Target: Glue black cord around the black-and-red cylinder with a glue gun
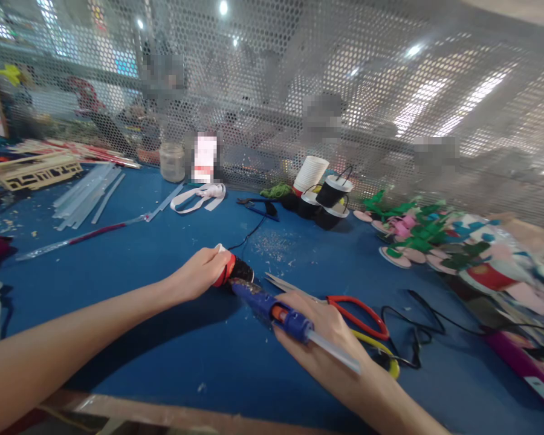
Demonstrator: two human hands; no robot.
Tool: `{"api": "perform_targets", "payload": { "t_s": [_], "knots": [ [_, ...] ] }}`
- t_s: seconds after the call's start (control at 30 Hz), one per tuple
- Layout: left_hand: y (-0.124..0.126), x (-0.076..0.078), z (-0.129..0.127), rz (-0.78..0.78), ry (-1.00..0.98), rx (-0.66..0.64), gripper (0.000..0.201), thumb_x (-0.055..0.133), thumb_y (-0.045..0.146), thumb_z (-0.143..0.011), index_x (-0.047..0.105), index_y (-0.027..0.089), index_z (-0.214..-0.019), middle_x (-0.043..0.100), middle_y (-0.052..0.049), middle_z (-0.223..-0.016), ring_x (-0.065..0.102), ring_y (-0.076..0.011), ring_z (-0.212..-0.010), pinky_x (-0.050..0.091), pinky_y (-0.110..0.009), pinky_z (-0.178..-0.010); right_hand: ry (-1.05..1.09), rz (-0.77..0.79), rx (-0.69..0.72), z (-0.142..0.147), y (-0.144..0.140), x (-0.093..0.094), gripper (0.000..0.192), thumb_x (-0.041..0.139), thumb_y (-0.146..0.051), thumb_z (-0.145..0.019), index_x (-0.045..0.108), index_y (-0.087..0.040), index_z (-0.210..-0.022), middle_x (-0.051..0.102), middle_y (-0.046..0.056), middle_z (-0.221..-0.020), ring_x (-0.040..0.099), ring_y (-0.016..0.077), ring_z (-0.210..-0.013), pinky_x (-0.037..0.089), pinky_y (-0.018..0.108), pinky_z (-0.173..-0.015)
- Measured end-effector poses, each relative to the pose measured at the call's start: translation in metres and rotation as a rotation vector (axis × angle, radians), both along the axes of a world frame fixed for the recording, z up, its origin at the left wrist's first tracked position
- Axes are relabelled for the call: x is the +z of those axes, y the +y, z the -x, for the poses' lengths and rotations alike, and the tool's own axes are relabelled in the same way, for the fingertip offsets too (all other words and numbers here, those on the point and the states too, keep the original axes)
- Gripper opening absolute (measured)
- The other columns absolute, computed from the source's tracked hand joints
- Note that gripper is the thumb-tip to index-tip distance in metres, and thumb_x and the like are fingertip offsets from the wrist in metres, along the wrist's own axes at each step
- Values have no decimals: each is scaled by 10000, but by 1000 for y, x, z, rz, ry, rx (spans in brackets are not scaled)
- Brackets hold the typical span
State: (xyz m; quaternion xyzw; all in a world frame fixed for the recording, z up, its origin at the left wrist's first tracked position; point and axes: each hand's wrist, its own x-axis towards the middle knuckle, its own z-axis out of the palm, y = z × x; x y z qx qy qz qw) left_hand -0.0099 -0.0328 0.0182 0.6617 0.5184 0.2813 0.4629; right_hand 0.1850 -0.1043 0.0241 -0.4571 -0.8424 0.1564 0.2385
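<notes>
My left hand (207, 270) is closed around a small red paper cup (225, 270) lying on its side, its lower end wrapped in black cord (243, 270). A thin black strand trails from the cup up the table. My right hand (315, 326) grips a blue glue gun (265, 302), with a clear glue stick (335, 352) sticking out of its back. The gun's nozzle meets or nearly meets the black-wrapped end; I cannot tell if they touch. Beside the right hand lie scissors with red handles (360, 314), partly hidden by it.
Stacked white cups (311, 174) and black-wrapped cups (334, 190) stand at the back. Pliers (258, 207), white ribbon (199, 197) and glue sticks (88, 193) lie farther left. Paper flowers (408, 232) crowd the right. Black cable (435, 314) runs to a purple power strip (523, 365).
</notes>
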Motion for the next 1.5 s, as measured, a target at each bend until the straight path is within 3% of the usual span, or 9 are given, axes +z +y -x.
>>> {"api": "perform_targets", "payload": {
  "t_s": [0.33,0.47,0.77,0.93,1.07,1.2,1.37,1.5],
  "knots": [
    [0,1,-1,-11,38,11,351,270,387,-754,426,150,-547,357,39,-487,299,-87,-470,264,-228,-484,-61,-82,27,1,0,-3,118,429,-124,-732,474,-187,-821,526,18,-727,512,129,-613,371,229,-536],
    [0,1,0,-28,40,10,339,273,381,-750,415,152,-545,355,38,-488,295,-88,-473,265,-229,-487,-37,-16,50,0,-1,-2,84,436,-158,-738,476,-194,-802,526,5,-711,511,119,-601,365,216,-515],
    [0,-2,3,-46,18,-107,335,287,386,-762,406,149,-557,327,43,-510,263,-84,-486,234,-218,-472,48,-52,-185,6,4,14,146,444,-133,-715,442,-187,-579,478,-25,-539,414,85,-451,344,196,-449],
    [-1,0,4,-63,25,-141,334,272,365,-769,416,142,-565,320,38,-526,252,-85,-503,227,-222,-476,33,-24,-170,6,4,13,83,469,-133,-690,506,-175,-629,506,-18,-559,443,94,-481,352,204,-471],
    [-1,-1,5,-85,39,-151,341,276,365,-769,424,138,-563,321,39,-522,254,-84,-510,233,-222,-481,43,-19,-201,5,4,12,108,467,-146,-697,493,-175,-596,486,-22,-534,410,87,-452,337,200,-446],
    [-1,-2,5,-92,29,-162,345,272,349,-767,439,135,-556,343,35,-519,276,-83,-504,243,-218,-477,32,12,-147,5,3,12,87,466,-142,-698,499,-174,-625,494,-21,-548,429,89,-472,341,194,-450],
    [-1,-1,5,-106,52,-149,336,282,351,-762,420,140,-540,325,38,-513,264,-84,-503,238,-218,-479,34,-50,-172,4,2,10,97,461,-133,-696,488,-179,-615,494,-19,-544,422,87,-464,343,196,-453],
    [-2,-1,4,-101,56,-155,337,264,350,-770,393,147,-534,316,38,-515,264,-84,-499,233,-218,-475,29,-2,-108,3,2,9,83,458,-127,-691,482,-183,-635,507,-20,-567,434,85,-473,345,189,-445]
  ]
}}
